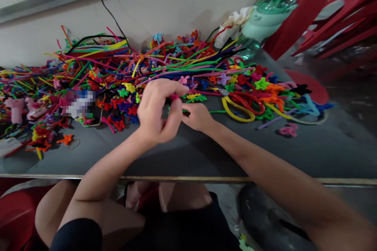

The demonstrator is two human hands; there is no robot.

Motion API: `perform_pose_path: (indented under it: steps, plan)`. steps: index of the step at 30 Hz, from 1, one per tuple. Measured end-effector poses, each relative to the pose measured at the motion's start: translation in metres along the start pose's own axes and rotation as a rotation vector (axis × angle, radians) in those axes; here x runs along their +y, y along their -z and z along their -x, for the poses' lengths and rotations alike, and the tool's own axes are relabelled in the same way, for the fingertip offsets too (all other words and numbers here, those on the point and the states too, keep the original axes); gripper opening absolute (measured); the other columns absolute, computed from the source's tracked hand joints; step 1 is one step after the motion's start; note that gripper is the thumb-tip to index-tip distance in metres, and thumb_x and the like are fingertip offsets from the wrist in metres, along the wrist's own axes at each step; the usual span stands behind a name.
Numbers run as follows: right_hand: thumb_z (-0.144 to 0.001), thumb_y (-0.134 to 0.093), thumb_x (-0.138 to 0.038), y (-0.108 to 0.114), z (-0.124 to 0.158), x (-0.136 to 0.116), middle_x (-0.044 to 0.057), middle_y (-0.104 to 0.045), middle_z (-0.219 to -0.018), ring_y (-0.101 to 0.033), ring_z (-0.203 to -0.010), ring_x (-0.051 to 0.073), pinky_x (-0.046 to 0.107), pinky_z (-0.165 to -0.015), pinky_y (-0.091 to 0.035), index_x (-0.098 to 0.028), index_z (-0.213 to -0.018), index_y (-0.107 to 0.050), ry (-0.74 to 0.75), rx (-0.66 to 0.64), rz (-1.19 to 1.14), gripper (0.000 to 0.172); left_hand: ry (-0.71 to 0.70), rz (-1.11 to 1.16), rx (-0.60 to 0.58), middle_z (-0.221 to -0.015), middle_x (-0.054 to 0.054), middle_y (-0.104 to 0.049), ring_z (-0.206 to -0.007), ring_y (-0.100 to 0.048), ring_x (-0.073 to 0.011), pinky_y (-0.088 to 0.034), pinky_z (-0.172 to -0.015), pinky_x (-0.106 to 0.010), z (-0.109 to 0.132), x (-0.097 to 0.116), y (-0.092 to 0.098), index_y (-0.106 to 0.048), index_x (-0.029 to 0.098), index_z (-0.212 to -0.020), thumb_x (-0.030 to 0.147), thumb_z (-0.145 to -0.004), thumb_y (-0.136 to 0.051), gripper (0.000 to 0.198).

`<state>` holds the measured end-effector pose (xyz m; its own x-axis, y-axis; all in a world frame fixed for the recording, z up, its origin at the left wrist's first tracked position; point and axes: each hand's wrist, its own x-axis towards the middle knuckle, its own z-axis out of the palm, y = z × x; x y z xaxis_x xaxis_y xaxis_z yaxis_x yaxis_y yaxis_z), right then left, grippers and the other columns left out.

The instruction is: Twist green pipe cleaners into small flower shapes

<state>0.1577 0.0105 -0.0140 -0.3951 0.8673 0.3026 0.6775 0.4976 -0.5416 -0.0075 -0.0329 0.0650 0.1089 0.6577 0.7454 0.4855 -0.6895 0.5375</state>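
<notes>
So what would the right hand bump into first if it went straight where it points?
Probably the left hand. It looks just ahead of the right hand, but depth is hard to judge here.

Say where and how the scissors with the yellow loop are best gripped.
Probably by the yellow loop, coming from the near side of the table: the loop is wide, open and turned that way, while the metal end points away toward the heaped pipe cleaners.
</notes>
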Motion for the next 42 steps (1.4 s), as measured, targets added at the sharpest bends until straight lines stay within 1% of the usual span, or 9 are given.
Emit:
perform_pose_path:
  steps: [2,5,9,14,19,26,32,39,42]
  plan:
    - [-0.087,-0.052,-0.035,0.0,-0.001,0.001,0.007,-0.073,-0.079,-0.065,-0.068,0.019,0.027,-0.06,-0.04,-0.018,-0.092,-0.072,-0.028,0.051,0.002,0.027,-0.003,-0.06,-0.021,-0.092,-0.006,-0.066,-0.092,-0.061,-0.0177,-0.052,-0.086,-0.036,0.0,-0.025,-0.017,-0.062,0.019,-0.103,0.021,-0.091,-0.046,0.02]
    - [-0.089,-0.049,-0.037,-0.002,-0.002,0.004,0.007,-0.075,-0.087,-0.068,-0.074,0.019,0.027,-0.064,-0.044,-0.019,-0.095,-0.071,-0.031,0.132,-0.026,0.029,0.229,-0.093,-0.128,-0.107,-0.01,-0.066,-0.091,-0.062,-0.017,-0.052,-0.076,-0.029,0.019,-0.058,-0.036,-0.062,0.017,-0.111,0.022,-0.089,-0.051,0.025]
    - [-0.089,-0.051,-0.037,-0.004,-0.002,0.006,0.006,-0.075,-0.086,-0.068,-0.071,0.018,0.026,-0.063,-0.045,-0.018,-0.092,-0.071,-0.021,0.16,-0.054,0.027,0.327,0.035,-0.232,-0.097,-0.007,-0.072,-0.087,-0.066,-0.0149,-0.051,-0.078,-0.026,0.034,-0.077,-0.043,-0.069,0.018,-0.097,0.023,-0.091,-0.051,0.019]
    - [-0.088,-0.053,-0.034,-0.004,-0.002,0.006,0.005,-0.075,-0.081,-0.068,-0.067,0.018,0.026,-0.06,-0.045,-0.018,-0.088,-0.071,0.015,0.203,-0.071,0.025,0.37,0.048,-0.276,-0.084,-0.003,-0.073,-0.07,-0.065,-0.0124,-0.049,-0.065,-0.023,0.031,-0.076,-0.04,-0.071,0.018,-0.094,0.022,-0.088,-0.057,0.015]
    - [-0.088,-0.053,-0.035,-0.002,-0.001,0.004,0.004,-0.075,-0.081,-0.068,-0.066,0.017,0.026,-0.06,-0.046,-0.02,-0.088,-0.072,0.024,0.203,-0.069,0.024,0.393,0.063,-0.257,-0.07,-0.001,-0.07,-0.064,-0.065,-0.0117,-0.051,-0.068,-0.025,0.035,-0.074,-0.04,-0.071,0.018,-0.092,0.022,-0.088,-0.057,0.014]
    - [-0.091,-0.049,-0.035,0.0,-0.002,0.004,0.007,-0.075,-0.094,-0.07,-0.074,0.019,0.028,-0.063,-0.049,-0.019,-0.1,-0.072,0.071,0.233,-0.011,0.03,0.395,0.042,-0.107,-0.079,-0.003,-0.071,-0.07,-0.066,-0.0125,-0.052,-0.064,-0.024,0.037,-0.078,-0.043,-0.067,0.018,-0.092,0.022,-0.087,-0.056,0.013]
    - [-0.093,-0.045,-0.032,0.002,0.0,0.002,0.007,-0.075,-0.09,-0.07,-0.078,0.019,0.029,-0.068,-0.051,-0.017,-0.096,-0.072,0.16,0.263,0.002,0.031,0.421,0.116,-0.152,-0.068,0.001,-0.064,-0.051,-0.058,-0.0077,-0.048,-0.055,-0.02,0.035,-0.077,-0.042,-0.063,0.016,-0.09,0.019,-0.089,-0.051,0.013]
    - [-0.095,-0.038,-0.024,0.009,-0.004,0.011,0.009,-0.07,-0.111,-0.067,-0.099,0.021,0.034,-0.079,-0.053,-0.02,-0.119,-0.056,0.129,0.229,-0.097,0.03,0.338,0.105,-0.155,-0.072,-0.001,-0.064,-0.052,-0.057,-0.0072,-0.046,-0.054,-0.02,0.034,-0.074,-0.036,-0.063,0.016,-0.09,0.021,-0.089,-0.052,0.012]
    - [-0.093,-0.043,-0.025,0.012,-0.007,0.016,0.009,-0.069,-0.107,-0.067,-0.097,0.022,0.035,-0.078,-0.053,-0.021,-0.113,-0.056,0.097,0.296,-0.104,0.024,0.39,0.183,-0.167,-0.067,0.0,-0.063,-0.049,-0.055,-0.0067,-0.045,-0.051,-0.02,0.033,-0.073,-0.034,-0.064,0.016,-0.089,0.024,-0.088,-0.056,0.011]
